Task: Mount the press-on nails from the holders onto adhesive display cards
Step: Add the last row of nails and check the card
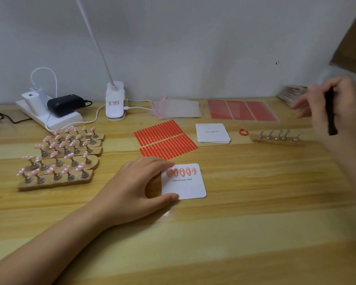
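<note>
A white "Handmade Nail" display card (188, 187) lies on the wooden table with several pink nails (181, 172) stuck in a row along its top. My left hand (138, 188) holds the card's left edge between thumb and fingers. My right hand (335, 108) is raised at the far right, blurred, gripping a black pen-like tool (330, 114). Wooden holders (58, 159) at the left carry several pink nails on metal stands. One holder (277, 138) at the right has bare stands.
A stack of blank cards (212, 133) and red adhesive strips (165, 138) lie behind the card. Red sheets (242, 110), clear bags (176, 108), a small red ring (243, 132), a lamp base (115, 101) and a power strip (49, 115) with chargers line the back edge.
</note>
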